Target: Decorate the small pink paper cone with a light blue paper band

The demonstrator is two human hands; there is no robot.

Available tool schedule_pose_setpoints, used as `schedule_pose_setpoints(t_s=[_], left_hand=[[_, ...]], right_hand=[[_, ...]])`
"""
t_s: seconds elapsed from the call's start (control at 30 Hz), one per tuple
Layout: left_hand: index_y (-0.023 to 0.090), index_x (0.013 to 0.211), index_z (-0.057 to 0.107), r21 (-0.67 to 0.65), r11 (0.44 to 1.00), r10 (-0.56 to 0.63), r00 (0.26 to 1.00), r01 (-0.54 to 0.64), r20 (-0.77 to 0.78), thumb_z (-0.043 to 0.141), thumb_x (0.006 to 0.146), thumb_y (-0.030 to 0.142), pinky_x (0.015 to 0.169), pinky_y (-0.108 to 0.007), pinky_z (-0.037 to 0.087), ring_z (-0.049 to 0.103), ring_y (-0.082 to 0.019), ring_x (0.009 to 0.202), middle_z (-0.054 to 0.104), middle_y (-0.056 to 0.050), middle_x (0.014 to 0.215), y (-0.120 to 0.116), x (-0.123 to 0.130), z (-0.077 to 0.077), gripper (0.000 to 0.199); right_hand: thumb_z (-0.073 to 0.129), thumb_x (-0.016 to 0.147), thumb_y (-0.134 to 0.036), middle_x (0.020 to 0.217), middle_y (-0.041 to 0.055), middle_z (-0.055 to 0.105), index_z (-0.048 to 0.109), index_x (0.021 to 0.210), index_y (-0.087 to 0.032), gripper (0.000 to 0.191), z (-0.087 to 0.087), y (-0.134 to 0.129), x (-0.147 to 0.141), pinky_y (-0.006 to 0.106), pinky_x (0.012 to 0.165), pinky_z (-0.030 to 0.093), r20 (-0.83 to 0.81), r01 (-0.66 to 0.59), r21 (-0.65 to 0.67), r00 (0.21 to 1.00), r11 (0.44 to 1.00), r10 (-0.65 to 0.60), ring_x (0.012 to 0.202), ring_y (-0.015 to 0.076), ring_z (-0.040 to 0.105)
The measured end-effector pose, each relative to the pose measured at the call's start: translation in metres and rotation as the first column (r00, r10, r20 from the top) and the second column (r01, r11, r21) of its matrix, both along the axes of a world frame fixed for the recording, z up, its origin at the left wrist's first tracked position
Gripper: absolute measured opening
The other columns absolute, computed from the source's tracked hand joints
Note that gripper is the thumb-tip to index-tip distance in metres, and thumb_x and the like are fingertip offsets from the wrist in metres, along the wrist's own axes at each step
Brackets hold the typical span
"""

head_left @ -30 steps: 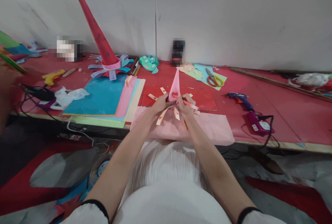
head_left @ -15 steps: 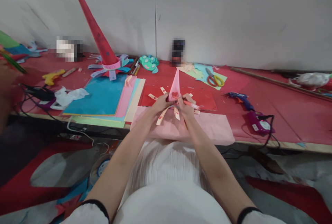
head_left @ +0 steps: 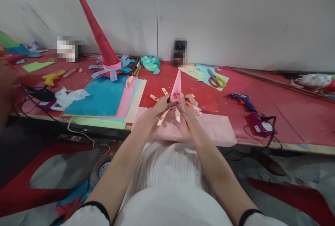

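Observation:
A pink paper cone [head_left: 177,84] stands upright in front of me, with a red heart on its near side. My left hand [head_left: 164,104] is closed around the cone's lower left side. In my right hand [head_left: 187,105] is a pale red marker pen [head_left: 193,106], its tip at the heart. Cream paper strips [head_left: 163,116] with red marks spread out from the base of the cone. Beneath them lie a red sheet [head_left: 209,101] and a pink sheet [head_left: 214,128] at the table edge.
Left are stacked coloured sheets [head_left: 102,96], a tall red cone [head_left: 96,30] and a yellow glue gun [head_left: 53,78]. Scissors [head_left: 217,80] lie behind on the right. A blue glue gun [head_left: 243,100] and a purple power socket [head_left: 261,124] are farther right. A co-worker's blurred hand [head_left: 7,79] is far left.
My pen tip has shifted slightly over the heart, whose red now looks fuller. At far left, the co-worker's hand and green paper have moved, and a green piece now lies on the table.

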State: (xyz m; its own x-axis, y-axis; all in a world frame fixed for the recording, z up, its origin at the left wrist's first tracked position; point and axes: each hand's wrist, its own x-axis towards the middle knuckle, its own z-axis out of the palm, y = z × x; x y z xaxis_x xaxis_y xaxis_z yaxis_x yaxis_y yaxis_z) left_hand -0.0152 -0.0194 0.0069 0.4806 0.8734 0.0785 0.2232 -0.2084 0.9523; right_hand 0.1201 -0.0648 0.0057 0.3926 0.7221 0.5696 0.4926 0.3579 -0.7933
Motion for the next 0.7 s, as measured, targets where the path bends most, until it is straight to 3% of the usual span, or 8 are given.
schedule_pose_setpoints(t_s=[0.7], left_hand=[[0.015, 0.100, 0.059, 0.043, 0.999, 0.001, 0.997, 0.002, -0.072, 0.065, 0.073, 0.042, 0.079, -0.033, 0.048, 0.057, -0.019, 0.087, 0.063, -0.006, 0.094, -0.0035, -0.0014, 0.0071, 0.039]], right_hand=[[0.043, 0.085, -0.050, 0.046, -0.0056, 0.044, 0.035, 0.058, -0.023, 0.039, -0.0036, 0.0007, 0.0017, 0.024, 0.048, 0.036, 0.014, 0.017, -0.003, 1.000, 1.000, -0.017, 0.044, 0.0096, 0.043]])
